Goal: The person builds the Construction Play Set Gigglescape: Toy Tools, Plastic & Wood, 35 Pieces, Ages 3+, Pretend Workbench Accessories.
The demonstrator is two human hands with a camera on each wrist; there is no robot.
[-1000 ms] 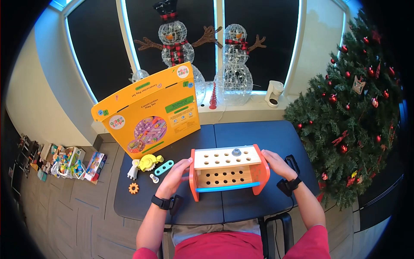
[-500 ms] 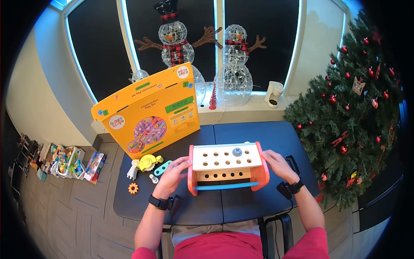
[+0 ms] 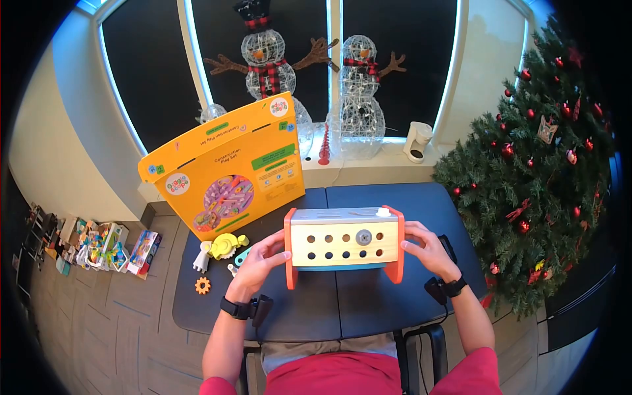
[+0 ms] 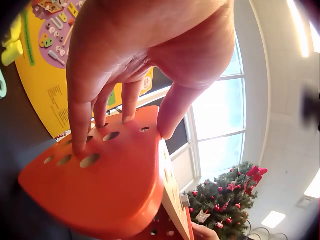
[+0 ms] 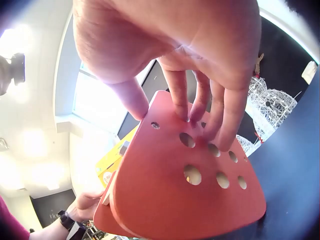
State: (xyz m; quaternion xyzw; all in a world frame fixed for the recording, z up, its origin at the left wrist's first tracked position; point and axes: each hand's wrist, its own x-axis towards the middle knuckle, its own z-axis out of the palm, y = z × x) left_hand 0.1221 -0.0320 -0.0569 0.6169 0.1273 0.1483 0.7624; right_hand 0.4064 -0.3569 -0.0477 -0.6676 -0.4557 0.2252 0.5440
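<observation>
A wooden toy workbench [image 3: 337,246] with orange-red end panels is tilted so its board with two rows of holes faces me. A grey slotted screw [image 3: 363,237] sits in an upper hole on the right. Along the upper edge, a white peg-like piece [image 3: 382,212] sticks up. My left hand [image 3: 255,264] holds the left end panel [image 4: 115,187], thumb at its edge and fingers spread over its outer face. The right end panel [image 5: 155,185] is held likewise by my right hand [image 3: 431,253]. Below the board, a blue bar [image 3: 345,268] is mostly hidden.
Left on the dark table [image 3: 289,322] lie a yellow toy piece [image 3: 226,245], an orange gear [image 3: 203,285] and a teal strip [image 3: 241,256]. Behind them stands a yellow box [image 3: 263,191]. A decorated tree [image 3: 526,178] rises on the right.
Both hands have tipped the workbench so its holed top has turned toward me. The lower holed board has gone out of sight, and the white piece has come into view at the top.
</observation>
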